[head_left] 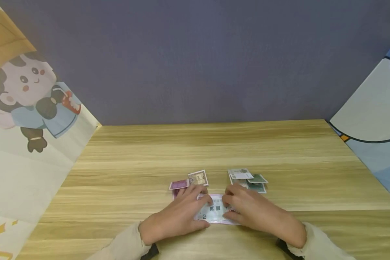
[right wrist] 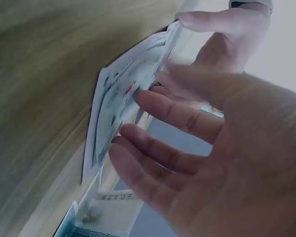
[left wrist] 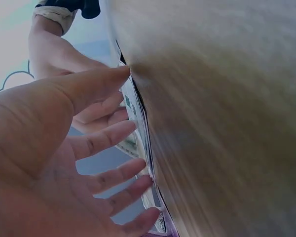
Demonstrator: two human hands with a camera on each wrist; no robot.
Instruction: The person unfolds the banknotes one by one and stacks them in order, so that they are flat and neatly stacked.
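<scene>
A small stack of pale play banknotes (head_left: 216, 216), the top one marked with a 2, lies on the table between the two hands. My left hand (head_left: 183, 212) is over its left end, thumb near the front edge and fingertips at the paper. From the right, my right hand (head_left: 251, 207) touches the top note with its fingertips. In the right wrist view the stack (right wrist: 123, 96) shows several layers slightly fanned. Fingers of the left hand (left wrist: 108, 182) look loosely spread along the stack's edge in the left wrist view.
Purple notes (head_left: 179, 184) and a brownish note (head_left: 199, 177) lie beyond the left hand. Beyond the right hand are a grey-white note (head_left: 241, 174) and green notes (head_left: 257, 187). The wooden table (head_left: 149, 151) meets a dark back wall (head_left: 208, 65); printed panels stand at both sides.
</scene>
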